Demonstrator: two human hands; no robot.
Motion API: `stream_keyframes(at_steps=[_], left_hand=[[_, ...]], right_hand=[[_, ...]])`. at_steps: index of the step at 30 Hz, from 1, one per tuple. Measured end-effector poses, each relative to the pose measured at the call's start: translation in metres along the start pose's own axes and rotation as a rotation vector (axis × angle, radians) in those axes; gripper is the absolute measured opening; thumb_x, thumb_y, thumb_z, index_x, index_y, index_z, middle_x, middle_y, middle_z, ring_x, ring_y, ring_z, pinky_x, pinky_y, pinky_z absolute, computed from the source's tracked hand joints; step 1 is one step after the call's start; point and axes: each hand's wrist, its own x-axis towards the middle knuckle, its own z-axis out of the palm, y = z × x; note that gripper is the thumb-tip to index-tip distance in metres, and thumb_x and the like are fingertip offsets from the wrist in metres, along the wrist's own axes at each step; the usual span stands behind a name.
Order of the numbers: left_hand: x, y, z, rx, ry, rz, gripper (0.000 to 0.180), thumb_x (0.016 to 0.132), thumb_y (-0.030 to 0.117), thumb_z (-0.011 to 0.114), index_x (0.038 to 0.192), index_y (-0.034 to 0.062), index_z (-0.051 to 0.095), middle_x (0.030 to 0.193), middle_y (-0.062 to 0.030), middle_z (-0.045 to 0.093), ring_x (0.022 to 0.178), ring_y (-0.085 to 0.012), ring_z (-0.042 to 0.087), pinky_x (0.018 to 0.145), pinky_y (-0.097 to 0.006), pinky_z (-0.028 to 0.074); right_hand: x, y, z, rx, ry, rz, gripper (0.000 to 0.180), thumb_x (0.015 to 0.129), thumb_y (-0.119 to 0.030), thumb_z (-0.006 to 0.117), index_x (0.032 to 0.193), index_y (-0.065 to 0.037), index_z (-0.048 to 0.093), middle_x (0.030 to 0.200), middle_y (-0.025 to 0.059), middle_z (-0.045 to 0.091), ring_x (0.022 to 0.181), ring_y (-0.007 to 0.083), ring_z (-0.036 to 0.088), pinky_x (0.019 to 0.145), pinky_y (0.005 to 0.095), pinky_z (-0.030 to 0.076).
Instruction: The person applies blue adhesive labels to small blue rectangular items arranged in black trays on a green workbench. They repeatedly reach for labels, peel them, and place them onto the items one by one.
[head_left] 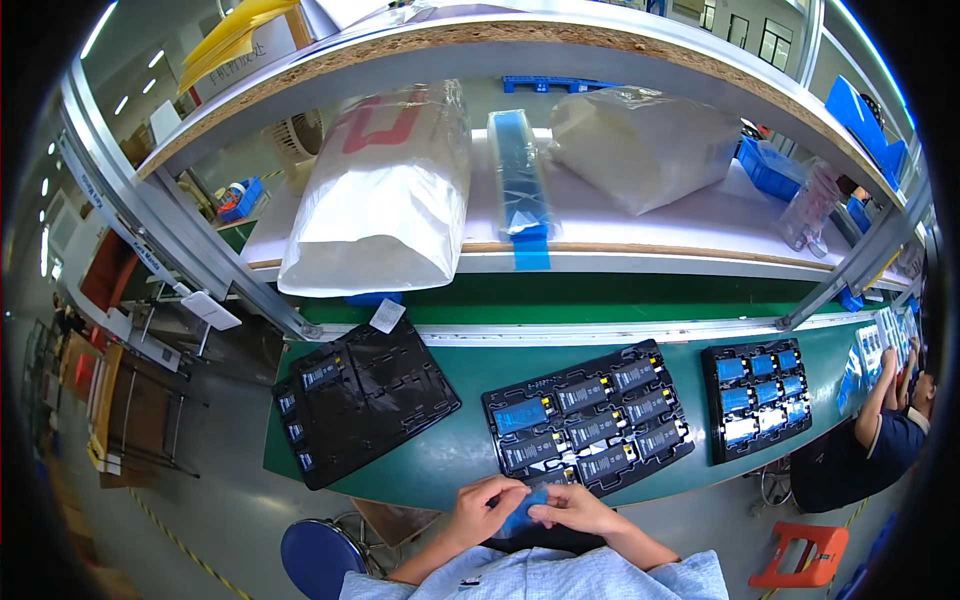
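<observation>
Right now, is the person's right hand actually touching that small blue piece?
Touching. The head view shows it: the right hand has its thumb against the blue piece, with no gap between.

The left hand (484,514) and right hand (580,510) hold a small blue filmy piece (519,516) near the middle black rectangular plastic tray (540,384).

we see a bright, evenly lit bench (452,350), with ceiling tubes (98,32) glowing at upper left and a light strip (880,48) at upper right. we note glare on the plastic bag (375,250), sheen on the black tray (400,380) and shade beneath the lower shelf (620,262). the held blue piece (520,515) appears indistinct. toward the blackened rim, we find straight edges bowed and the left background dim and soft.
</observation>
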Motion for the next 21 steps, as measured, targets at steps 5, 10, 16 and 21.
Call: stream_keyframes(at_steps=[5,10,16,21], left_hand=[[0.005,0.034,-0.016,0.713,-0.244,-0.121,0.045,0.09,0.032,0.059,0.128,0.0074,0.055,0.14,-0.0138,0.041,0.131,-0.0254,0.037,0.107,-0.048,0.024],[-0.011,0.023,-0.014,0.298,-0.453,-0.116,0.029,0.089,0.023,0.062,0.114,0.0087,0.064,0.108,-0.0126,0.063,0.103,-0.0278,0.06,0.093,-0.043,0.041],[-0.005,0.026,-0.011,0.231,-0.373,-0.307,0.016,0.087,0.017,0.065,0.091,0.0017,0.067,0.087,-0.0106,0.067,0.08,-0.0267,0.066,0.071,-0.035,0.052],[-0.007,0.022,-0.009,0.194,-0.315,-0.347,0.025,0.082,0.024,0.073,0.08,0.0022,0.062,0.069,-0.0081,0.062,0.063,-0.0175,0.062,0.058,-0.031,0.049]], right_hand=[[-0.015,-0.004,0.01,-0.28,0.163,-0.048,0.028,0.088,-0.029,0.069,0.086,-0.001,0.064,0.064,0.0042,0.06,0.057,0.0079,0.053,0.052,0.0268,0.043],[-0.017,-0.021,0.022,-0.5,0.157,-0.239,0.028,0.085,-0.03,0.072,0.085,-0.002,0.067,0.059,0.006,0.057,0.052,0.0102,0.051,0.049,0.0292,0.041],[-0.02,-0.023,0.015,-0.553,0.257,-0.317,0.022,0.083,-0.019,0.073,0.095,-0.002,0.07,0.074,0.0053,0.063,0.057,0.011,0.056,0.053,0.0252,0.045],[-0.021,-0.017,-0.004,-0.11,0.098,-0.133,0.015,0.087,-0.013,0.069,0.091,0.002,0.069,0.077,0.0042,0.065,0.067,0.0076,0.061,0.058,0.0226,0.047]])
